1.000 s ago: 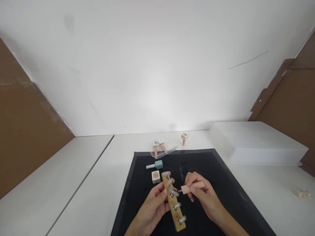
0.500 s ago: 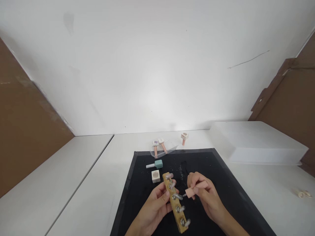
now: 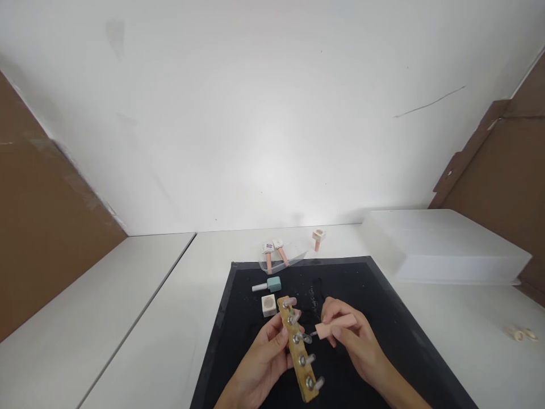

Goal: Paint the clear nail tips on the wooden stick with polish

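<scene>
My left hand (image 3: 266,358) grips a narrow yellow wooden bar (image 3: 302,372) tilted over the black mat. Several metal studs line the bar, each with a clear false nail tip (image 3: 310,359) sticking out to the right. In my right hand (image 3: 355,341) is a pink nail polish brush cap (image 3: 336,326), pinched between thumb and fingers. Its thin brush points left and meets the middle nail tip (image 3: 306,338). A white square bottle (image 3: 268,305) with a round mark stands just left of the bar's top end. Behind it lies a teal bottle with a white cap (image 3: 273,284).
A clear tray (image 3: 298,257) at the mat's far edge holds two pink-capped bottles (image 3: 268,257). Another pink-capped bottle (image 3: 318,238) lies to its right. A white box (image 3: 451,250) occupies the right rear, with small beige rings (image 3: 518,335) nearer me. Brown boards flank both sides.
Both hands have shifted slightly left, carrying the bar and the brush cap with them. The brush stays at the middle nail tip.
</scene>
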Demonstrator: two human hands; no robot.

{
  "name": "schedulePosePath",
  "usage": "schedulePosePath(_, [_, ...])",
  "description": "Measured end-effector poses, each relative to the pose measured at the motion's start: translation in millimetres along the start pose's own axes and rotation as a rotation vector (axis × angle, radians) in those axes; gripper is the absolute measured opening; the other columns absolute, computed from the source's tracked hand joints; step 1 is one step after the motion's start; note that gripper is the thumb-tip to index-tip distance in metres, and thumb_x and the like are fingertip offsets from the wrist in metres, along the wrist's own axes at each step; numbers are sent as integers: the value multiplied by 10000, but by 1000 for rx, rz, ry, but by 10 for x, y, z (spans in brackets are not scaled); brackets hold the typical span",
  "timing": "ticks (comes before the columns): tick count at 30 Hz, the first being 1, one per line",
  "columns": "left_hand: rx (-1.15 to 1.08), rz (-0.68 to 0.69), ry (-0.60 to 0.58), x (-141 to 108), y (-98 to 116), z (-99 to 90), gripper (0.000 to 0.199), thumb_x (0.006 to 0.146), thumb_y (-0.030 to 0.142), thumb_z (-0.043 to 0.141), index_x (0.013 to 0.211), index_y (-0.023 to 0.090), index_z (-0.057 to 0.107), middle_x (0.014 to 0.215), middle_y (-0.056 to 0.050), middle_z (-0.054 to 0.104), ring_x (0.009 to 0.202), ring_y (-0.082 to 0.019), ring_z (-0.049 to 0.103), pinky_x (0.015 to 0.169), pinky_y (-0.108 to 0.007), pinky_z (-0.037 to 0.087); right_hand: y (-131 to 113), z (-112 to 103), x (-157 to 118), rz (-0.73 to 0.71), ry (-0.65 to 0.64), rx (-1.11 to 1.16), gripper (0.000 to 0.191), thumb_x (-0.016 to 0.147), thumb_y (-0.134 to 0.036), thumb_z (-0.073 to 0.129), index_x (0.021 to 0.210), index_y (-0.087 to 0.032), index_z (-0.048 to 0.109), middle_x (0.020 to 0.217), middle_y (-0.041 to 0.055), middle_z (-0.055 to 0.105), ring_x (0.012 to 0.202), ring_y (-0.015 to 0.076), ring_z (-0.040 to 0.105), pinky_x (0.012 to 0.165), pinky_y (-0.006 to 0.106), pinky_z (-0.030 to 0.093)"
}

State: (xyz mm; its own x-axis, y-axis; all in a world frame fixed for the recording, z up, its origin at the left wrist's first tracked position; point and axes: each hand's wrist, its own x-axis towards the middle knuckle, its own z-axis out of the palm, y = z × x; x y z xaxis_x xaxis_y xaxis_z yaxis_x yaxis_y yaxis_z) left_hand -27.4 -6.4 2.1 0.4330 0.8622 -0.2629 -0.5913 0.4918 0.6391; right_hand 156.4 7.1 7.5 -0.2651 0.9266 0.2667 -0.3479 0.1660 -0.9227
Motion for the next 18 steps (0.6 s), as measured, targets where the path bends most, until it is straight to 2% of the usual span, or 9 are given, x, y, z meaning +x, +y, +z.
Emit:
schedulePosePath(5, [-4, 1, 12, -12, 3, 3, 330, 743, 239, 633, 1067, 193, 598, 804, -31, 604, 720, -106, 558, 667, -256, 415, -26, 54, 9, 14, 104, 106, 199, 769, -399, 624, 791, -202, 632, 732, -13, 457, 494, 76, 426, 445, 216, 345])
schedulePosePath(13, [11, 9, 38, -2, 17, 27, 346, 750, 254, 621, 1089, 189, 596, 803, -34, 596, 715, -124, 557, 700, -308, 432, -39, 73, 15, 94, 8, 69, 289, 810, -453, 561, 835, -173, 625, 611, 3, 560, 556, 126, 509, 548, 249, 395])
schedulePosePath(18, [2, 21, 32, 18, 0, -13, 315, 764, 249, 601, 1071, 178, 606, 814, -37, 589, 721, -128, 550, 707, -318, 436, -40, 67, 30, 137, 3, -25, 252, 820, -405, 571, 755, -163, 592, 528, -45, 484, 469, 88, 450, 525, 229, 351])
